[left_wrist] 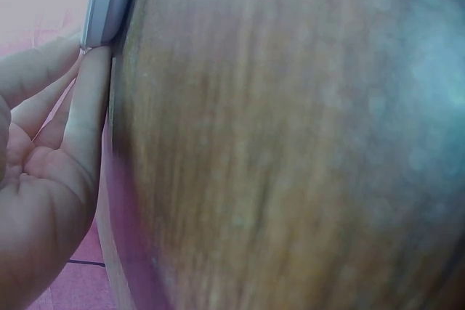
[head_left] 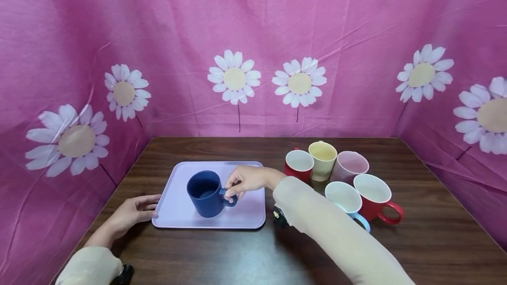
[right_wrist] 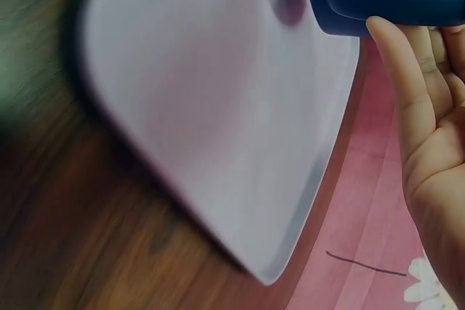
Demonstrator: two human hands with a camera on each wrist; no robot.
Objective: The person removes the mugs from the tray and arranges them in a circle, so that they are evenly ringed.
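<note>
My right hand (head_left: 247, 180) fingers pinch the dark blue mug's (head_left: 207, 193) handle mid-tray (head_left: 174, 214); left hand (head_left: 132, 211) fingers straight against the tray's edge.

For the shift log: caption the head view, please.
Right hand pinches the blue mug handle on the lilac tray; left hand touches the tray's edge.

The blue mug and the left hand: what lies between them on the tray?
In the head view, only bare tray surface lies between the blue mug and the left hand, whose fingertips touch the tray's left edge.
</note>
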